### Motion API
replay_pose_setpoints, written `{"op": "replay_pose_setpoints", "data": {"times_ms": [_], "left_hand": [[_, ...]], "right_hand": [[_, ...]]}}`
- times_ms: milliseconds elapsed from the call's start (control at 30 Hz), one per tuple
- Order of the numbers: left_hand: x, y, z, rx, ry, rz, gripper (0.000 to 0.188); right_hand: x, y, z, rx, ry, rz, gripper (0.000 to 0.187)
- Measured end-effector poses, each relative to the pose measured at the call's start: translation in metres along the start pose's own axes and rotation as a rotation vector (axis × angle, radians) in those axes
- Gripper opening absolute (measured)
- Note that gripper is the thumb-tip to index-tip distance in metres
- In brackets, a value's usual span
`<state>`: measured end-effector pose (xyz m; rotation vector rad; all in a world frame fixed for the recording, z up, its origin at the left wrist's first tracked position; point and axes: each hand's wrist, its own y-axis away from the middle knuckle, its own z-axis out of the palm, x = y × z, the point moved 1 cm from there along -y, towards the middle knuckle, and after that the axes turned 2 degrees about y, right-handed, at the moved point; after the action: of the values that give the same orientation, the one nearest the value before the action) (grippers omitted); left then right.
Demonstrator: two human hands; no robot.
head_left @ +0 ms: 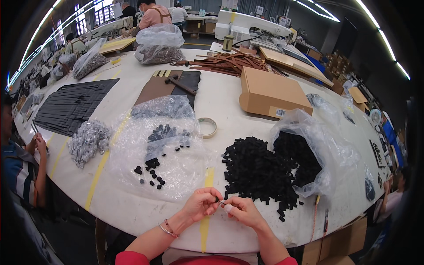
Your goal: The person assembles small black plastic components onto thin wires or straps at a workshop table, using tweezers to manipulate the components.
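Close together over the near edge of the table (185,225), my two hands meet fingertip to fingertip. My left hand (204,204) is closed in a pinch on a small black piece (217,199). Opposite it, my right hand (240,211) pinches a thin stick-like piece (221,202) whose tip points at the black one; most of it is hidden by the fingers. A white wrap covers part of the right thumb. Beyond the right hand lies a large heap of short black pieces (251,170), spilling from a clear plastic bag (329,163). Past the left hand, small black bits (152,163) lie on another clear bag (128,172).
A tape roll (207,127) and a cardboard box (274,90) stand farther back. A hammer (180,84) rests on brown and black sheets. Leftward are bagged metal fittings (89,142) and black strips (73,106). Other people sit at both sides.
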<state>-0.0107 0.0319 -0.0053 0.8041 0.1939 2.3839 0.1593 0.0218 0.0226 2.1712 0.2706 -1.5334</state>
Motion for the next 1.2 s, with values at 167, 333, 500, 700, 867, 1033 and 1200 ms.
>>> {"op": "replay_pose_setpoints", "data": {"times_ms": [167,333,500,700,867,1033,1200], "left_hand": [[0.001,0.001,-0.003,-0.092,0.027,-0.125,0.014],[0.002,0.0,-0.004,-0.151,0.004,-0.182,0.013],[0.006,0.0,0.002,-0.029,-0.246,-0.045,0.012],[-0.013,-0.001,0.008,0.138,-0.716,0.477,0.009],[-0.011,0.007,0.015,0.132,-1.241,1.111,0.01],[-0.003,0.002,0.006,-0.099,-0.229,0.063,0.015],[-0.006,-0.003,-0.001,-0.217,0.085,-0.08,0.014]], "right_hand": [[-0.004,0.001,-0.004,-0.141,-0.195,0.044,0.018],[0.01,-0.004,-0.008,-0.201,-0.205,0.015,0.018],[0.001,0.0,-0.006,-0.008,0.252,-0.126,0.016],[-0.013,0.001,0.01,0.456,0.704,-0.389,0.008],[-0.007,-0.001,0.021,0.628,0.538,-0.366,0.008],[-0.001,0.003,0.025,0.714,0.534,-0.444,0.007],[0.003,0.004,0.03,0.758,0.643,-0.565,0.007]]}}
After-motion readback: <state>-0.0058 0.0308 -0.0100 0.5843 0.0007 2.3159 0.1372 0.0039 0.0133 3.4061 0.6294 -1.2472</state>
